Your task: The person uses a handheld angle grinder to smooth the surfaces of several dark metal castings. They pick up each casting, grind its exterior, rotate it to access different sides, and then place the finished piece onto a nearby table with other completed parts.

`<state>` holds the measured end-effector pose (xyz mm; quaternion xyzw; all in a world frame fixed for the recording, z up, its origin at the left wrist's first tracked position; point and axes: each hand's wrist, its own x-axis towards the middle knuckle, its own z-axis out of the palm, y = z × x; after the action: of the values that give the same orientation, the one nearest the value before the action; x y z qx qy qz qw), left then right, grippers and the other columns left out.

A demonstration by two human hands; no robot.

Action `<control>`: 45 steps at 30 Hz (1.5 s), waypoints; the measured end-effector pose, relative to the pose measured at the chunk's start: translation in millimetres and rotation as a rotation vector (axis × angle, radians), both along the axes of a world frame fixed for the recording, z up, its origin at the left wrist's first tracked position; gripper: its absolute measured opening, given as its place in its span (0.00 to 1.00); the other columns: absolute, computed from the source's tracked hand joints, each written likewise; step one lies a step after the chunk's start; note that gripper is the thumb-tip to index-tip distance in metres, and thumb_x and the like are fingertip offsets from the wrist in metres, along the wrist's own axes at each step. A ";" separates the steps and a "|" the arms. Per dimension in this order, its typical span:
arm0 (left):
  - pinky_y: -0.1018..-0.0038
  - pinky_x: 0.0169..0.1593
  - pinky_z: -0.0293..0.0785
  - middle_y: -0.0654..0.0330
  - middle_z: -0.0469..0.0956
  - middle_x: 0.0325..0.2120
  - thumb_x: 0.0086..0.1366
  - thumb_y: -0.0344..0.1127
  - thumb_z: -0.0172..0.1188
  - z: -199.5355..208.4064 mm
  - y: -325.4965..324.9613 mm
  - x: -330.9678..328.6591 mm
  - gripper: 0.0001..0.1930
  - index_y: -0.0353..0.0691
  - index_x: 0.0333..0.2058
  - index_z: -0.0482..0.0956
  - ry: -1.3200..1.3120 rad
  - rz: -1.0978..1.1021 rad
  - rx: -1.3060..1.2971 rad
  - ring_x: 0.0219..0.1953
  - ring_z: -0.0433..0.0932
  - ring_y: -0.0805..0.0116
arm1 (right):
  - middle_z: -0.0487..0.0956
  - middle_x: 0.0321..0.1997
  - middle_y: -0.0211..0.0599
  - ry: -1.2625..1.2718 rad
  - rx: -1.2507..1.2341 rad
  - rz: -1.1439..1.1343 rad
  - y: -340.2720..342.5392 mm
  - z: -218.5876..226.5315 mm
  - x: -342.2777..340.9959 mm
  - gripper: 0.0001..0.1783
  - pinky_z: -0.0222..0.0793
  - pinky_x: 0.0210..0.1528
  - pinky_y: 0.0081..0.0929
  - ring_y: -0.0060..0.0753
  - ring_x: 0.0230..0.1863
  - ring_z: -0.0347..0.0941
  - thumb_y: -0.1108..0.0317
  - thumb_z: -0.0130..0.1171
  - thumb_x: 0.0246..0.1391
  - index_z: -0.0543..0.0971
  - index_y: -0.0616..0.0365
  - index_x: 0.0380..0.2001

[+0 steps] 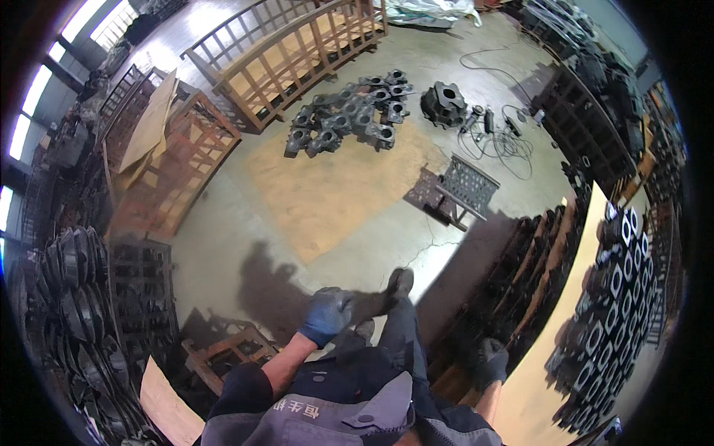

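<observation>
Gloves (pixel 321 322) are covering both hands. The left hand (pixel 328 315) is hanging in front of the body, its fingers curling inward; I cannot tell whether they are pinching anything. The right hand (pixel 492 362) is hanging lower, beside a dark stack (pixel 513 276) of metal parts; its fingers are blurring into shadow, so I cannot tell whether they are spread, pressed together or touching it. That stack is standing at the person's right, with thin brown layers showing between its rows. Just to its right, a pale board (pixel 532 375) is lying beside rows of ring-shaped parts (pixel 616 297).

Ahead, a brown sheet (pixel 327 189) is covering part of the floor (pixel 216 245), and dark castings (pixel 342 120) are sitting at its far end. A round casting (pixel 443 105) is resting near them, with cables (pixel 513 149) coiling to its right. Slatted crates (pixel 290 63) are standing behind.
</observation>
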<state>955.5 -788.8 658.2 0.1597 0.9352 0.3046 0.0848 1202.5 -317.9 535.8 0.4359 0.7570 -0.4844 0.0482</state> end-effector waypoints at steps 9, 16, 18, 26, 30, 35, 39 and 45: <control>0.54 0.48 0.75 0.46 0.83 0.37 0.57 0.47 0.61 -105.7 -61.5 -96.0 0.18 0.42 0.40 0.85 -0.396 0.419 -0.346 0.42 0.81 0.44 | 0.85 0.43 0.49 -0.266 0.105 0.550 34.2 14.1 -250.2 0.17 0.74 0.48 0.38 0.47 0.44 0.81 0.58 0.65 0.57 0.84 0.60 0.42; 0.56 0.53 0.75 0.45 0.83 0.41 0.54 0.49 0.56 -169.5 -113.1 -48.8 0.20 0.40 0.36 0.87 -0.976 0.440 -0.583 0.47 0.81 0.44 | 0.83 0.38 0.39 -0.002 0.191 0.407 120.0 31.3 -458.9 0.15 0.72 0.45 0.31 0.31 0.40 0.76 0.63 0.62 0.60 0.81 0.65 0.43; 0.56 0.53 0.75 0.46 0.83 0.42 0.54 0.48 0.56 -198.6 -126.1 -48.7 0.20 0.40 0.35 0.87 -0.937 0.239 -0.598 0.48 0.80 0.44 | 0.83 0.39 0.40 0.010 0.179 0.400 124.8 30.6 -501.1 0.16 0.73 0.46 0.32 0.32 0.41 0.77 0.63 0.62 0.60 0.81 0.65 0.44; 0.53 0.49 0.75 0.41 0.82 0.38 0.59 0.48 0.55 -174.4 -6.5 -352.6 0.19 0.38 0.32 0.85 -0.831 0.405 -0.392 0.44 0.80 0.43 | 0.84 0.46 0.51 -0.310 0.132 0.544 104.6 38.2 -633.7 0.20 0.74 0.52 0.35 0.44 0.48 0.81 0.58 0.65 0.57 0.83 0.65 0.44; 0.56 0.46 0.75 0.44 0.83 0.36 0.64 0.45 0.57 -164.5 6.6 -499.6 0.17 0.35 0.37 0.83 -0.520 0.477 -0.140 0.42 0.81 0.43 | 0.84 0.46 0.51 -0.291 0.048 0.511 109.4 53.2 -681.0 0.21 0.73 0.52 0.34 0.44 0.47 0.81 0.59 0.65 0.57 0.82 0.65 0.46; 0.57 0.44 0.76 0.43 0.83 0.34 0.64 0.43 0.60 -141.6 42.5 -666.2 0.14 0.36 0.35 0.83 -0.399 0.479 -0.081 0.39 0.81 0.42 | 0.84 0.45 0.48 -0.378 0.124 0.501 157.7 70.6 -728.4 0.20 0.73 0.53 0.34 0.43 0.50 0.80 0.59 0.64 0.58 0.82 0.64 0.46; 0.57 0.45 0.76 0.43 0.83 0.35 0.64 0.40 0.60 -154.8 88.0 -746.2 0.12 0.37 0.38 0.82 -0.264 0.419 -0.115 0.40 0.81 0.42 | 0.84 0.46 0.48 -0.406 0.120 0.568 219.8 51.8 -769.6 0.19 0.73 0.53 0.35 0.43 0.50 0.80 0.60 0.63 0.59 0.82 0.63 0.47; 0.57 0.45 0.77 0.43 0.82 0.41 0.64 0.41 0.59 -236.5 177.7 -804.7 0.16 0.40 0.48 0.80 -0.285 0.562 -0.178 0.44 0.81 0.42 | 0.84 0.47 0.47 -0.504 0.093 0.753 295.1 10.3 -920.4 0.19 0.73 0.55 0.37 0.43 0.52 0.80 0.55 0.60 0.61 0.83 0.58 0.46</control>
<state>150.8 -611.1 421.8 -0.1568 0.9443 0.2523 0.1413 282.1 -22.7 546.1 0.2362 0.8485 -0.2775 0.3838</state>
